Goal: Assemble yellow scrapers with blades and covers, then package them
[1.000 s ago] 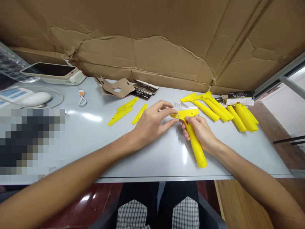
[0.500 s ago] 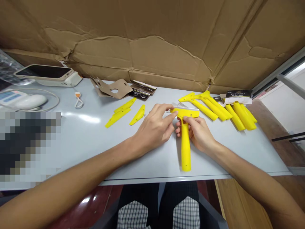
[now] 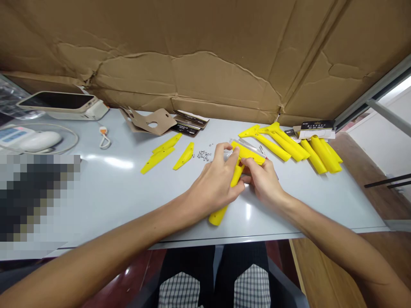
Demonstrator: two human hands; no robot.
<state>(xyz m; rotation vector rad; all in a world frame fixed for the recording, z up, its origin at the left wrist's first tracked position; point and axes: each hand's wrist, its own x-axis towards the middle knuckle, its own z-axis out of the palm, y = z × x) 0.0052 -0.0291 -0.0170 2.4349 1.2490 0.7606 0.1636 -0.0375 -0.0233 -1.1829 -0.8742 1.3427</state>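
Note:
Both hands are on a yellow scraper (image 3: pixel 220 216), which lies slanted, its handle end toward the front left and its wide head toward the back. My left hand (image 3: pixel 214 176) is closed over the handle and the left part of the head, thumb and fingers at the head. Gripping the head from the right is my right hand (image 3: pixel 266 179), thumb on top and fingers underneath. A greyish strip shows along the head's far edge. Left of the head lies a pile of small metal screws (image 3: pixel 203 155). Farther left are three loose yellow head plates (image 3: pixel 184 156).
Several yellow scraper handles (image 3: pixel 272 146) lie at the back right, some under a black card (image 3: pixel 317 125). Opened brown card packaging (image 3: pixel 150 122) rests at the back. A phone (image 3: pixel 58 100) on a white box and a white mouse (image 3: pixel 45 139) are at left. Cardboard (image 3: pixel 218 81) walls the back.
The scraper has turned, its handle end swinging left and its head slanting down to the right. My left hand has shifted over the handle, and the screw pile has come into view.

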